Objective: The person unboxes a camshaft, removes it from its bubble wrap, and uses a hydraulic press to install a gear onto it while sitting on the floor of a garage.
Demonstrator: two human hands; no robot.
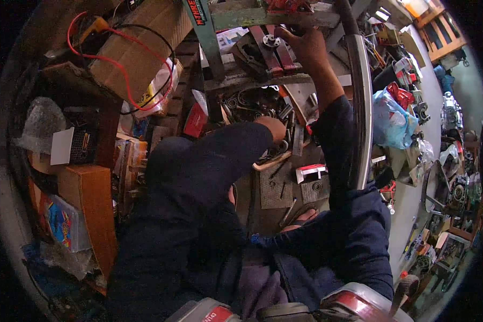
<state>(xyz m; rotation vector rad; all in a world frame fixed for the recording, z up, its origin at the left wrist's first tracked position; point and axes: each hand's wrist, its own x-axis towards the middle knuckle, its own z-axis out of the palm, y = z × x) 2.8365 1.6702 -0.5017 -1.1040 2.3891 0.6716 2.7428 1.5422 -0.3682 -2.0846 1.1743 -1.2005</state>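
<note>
My right hand [307, 49] reaches to a green metal stand [236, 19] at the top. Its fingers are bent together beside a small round silver part [271, 41]. That part sits on the upright red bars [272, 60]; whether my fingers hold it is too dim to tell. My left hand [273, 129] is lower, over a tray [273, 161] of metal parts, close to a shiny cylindrical part [285, 111]. Only the back of this hand shows, with its fingers hidden. Dark sleeves cover both forearms.
A metal pole [362, 112] stands beside my right arm. Cardboard boxes [137, 48], a red cable [124, 70] and an orange-brown box [88, 209] crowd the left. A red and white box [311, 172] lies near my feet. To the right are a blue plastic bag [392, 121] and loose machine parts.
</note>
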